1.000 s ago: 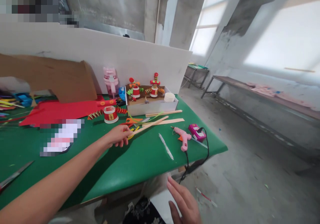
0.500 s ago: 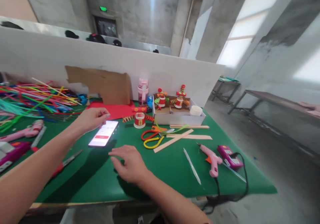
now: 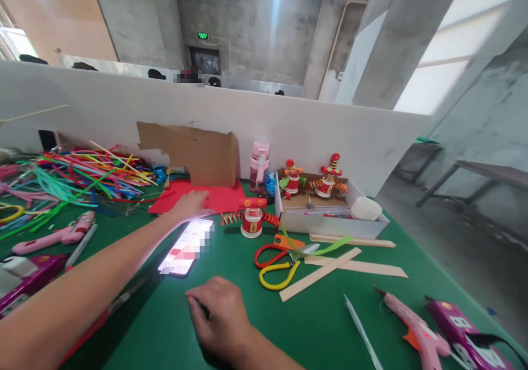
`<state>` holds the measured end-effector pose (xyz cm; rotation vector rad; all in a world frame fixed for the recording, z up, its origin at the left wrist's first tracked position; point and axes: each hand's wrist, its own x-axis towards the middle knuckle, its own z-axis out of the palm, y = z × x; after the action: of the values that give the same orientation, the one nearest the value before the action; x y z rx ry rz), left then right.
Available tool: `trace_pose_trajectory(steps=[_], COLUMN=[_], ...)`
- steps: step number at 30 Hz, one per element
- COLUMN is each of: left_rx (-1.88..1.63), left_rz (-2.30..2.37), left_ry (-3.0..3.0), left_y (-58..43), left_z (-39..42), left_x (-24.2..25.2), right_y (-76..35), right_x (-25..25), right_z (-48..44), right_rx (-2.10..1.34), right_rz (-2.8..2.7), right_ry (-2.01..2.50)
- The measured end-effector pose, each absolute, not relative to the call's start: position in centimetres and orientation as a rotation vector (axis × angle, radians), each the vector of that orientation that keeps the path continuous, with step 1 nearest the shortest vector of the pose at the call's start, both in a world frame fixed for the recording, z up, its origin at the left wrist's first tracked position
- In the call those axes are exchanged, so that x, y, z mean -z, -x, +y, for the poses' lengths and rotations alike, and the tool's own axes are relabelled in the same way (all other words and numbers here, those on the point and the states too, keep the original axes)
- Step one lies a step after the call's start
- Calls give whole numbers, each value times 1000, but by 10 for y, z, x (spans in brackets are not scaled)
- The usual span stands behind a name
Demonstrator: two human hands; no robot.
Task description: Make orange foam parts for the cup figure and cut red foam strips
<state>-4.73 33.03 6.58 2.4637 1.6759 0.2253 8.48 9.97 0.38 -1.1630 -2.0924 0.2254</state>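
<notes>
1. Right hand [image 3: 220, 312]: loosely curled above the green table [image 3: 317, 331]; cannot tell whether it holds anything.
2. Phone [image 3: 185, 247]: lit, on the table between both hands.
3. Left hand [image 3: 187, 208]: over red paper [image 3: 223, 195]; cannot tell its grip.
4. Cardboard [image 3: 212, 161]: upright behind the paper.

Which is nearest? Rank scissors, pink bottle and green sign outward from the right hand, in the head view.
1. Scissors, forward and right of the right hand.
2. Pink bottle, before the white partition.
3. Green sign, on the far wall.
</notes>
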Motion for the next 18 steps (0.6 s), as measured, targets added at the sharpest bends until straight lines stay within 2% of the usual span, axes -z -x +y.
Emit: trace_pose_trajectory(steps=[10, 18], left_rx=[96, 62], left_rz=[1717, 1867], left_ry=[-2621, -2463], left_y=[40, 74], left_z=[356, 394], left_x=[-50, -69], right_y=[-87, -88], right_x=[-5, -4], right_z=[100, 101], right_rx=[-324, -382], right_rz=[-1975, -1969], right_ry=[1109, 1119])
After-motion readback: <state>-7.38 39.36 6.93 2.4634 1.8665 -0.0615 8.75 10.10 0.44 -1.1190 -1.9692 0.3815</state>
